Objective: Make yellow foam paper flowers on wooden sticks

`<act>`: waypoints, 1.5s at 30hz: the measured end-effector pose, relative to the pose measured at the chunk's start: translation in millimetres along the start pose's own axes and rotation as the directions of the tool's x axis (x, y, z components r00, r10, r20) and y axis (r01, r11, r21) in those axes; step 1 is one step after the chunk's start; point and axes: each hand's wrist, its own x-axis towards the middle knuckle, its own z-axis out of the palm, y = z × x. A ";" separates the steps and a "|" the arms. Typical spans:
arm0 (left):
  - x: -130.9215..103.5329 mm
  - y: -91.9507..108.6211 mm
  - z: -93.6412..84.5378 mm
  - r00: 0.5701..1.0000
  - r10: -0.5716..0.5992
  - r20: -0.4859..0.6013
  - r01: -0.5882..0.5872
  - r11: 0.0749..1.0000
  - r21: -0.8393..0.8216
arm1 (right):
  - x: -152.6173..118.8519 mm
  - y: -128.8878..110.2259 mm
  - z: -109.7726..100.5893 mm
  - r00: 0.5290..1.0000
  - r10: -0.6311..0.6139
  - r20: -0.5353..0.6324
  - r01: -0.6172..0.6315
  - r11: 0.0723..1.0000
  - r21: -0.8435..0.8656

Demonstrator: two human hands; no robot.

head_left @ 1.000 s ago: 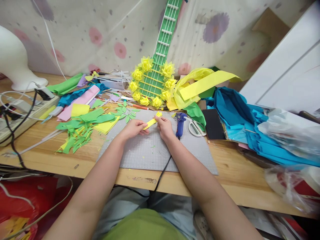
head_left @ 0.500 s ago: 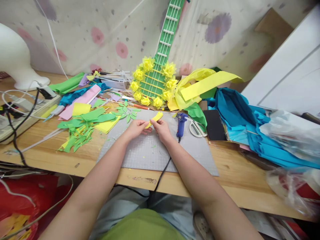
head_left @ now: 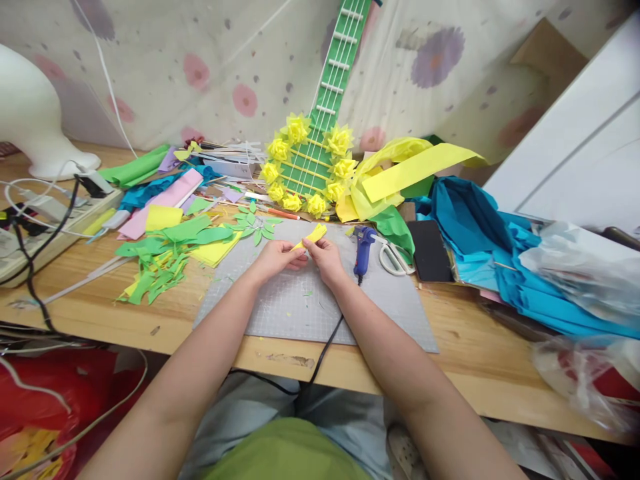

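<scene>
Flower-patterned sheeting hangs behind a wooden counter in the head view, with a gray cutting mat on top. Above the mat's far half, the left hand pinches the near end of a folded yellow paper strip, the right hand its middle. Compared with a second ago, the hands sit closer together, so work seems centered mid-strip.

white mannequin head – power strip
</scene>
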 end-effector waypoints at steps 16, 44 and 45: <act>4.2 0.3 1.1 0.991 -0.035 -0.126 0.039 0.999 0.028 | 3.1 -1.1 -5.3 0.997 0.027 -0.070 -0.021 0.996 0.085; 63.1 14.5 12.9 0.914 0.181 -0.363 0.121 0.734 0.669 | 10.8 -11.5 -20.7 0.990 0.136 -0.021 -0.109 0.866 0.488; 67.5 16.9 17.5 0.918 0.166 -0.359 0.139 0.713 0.687 | 11.1 -12.2 -21.8 0.990 0.143 -0.018 -0.116 0.862 0.493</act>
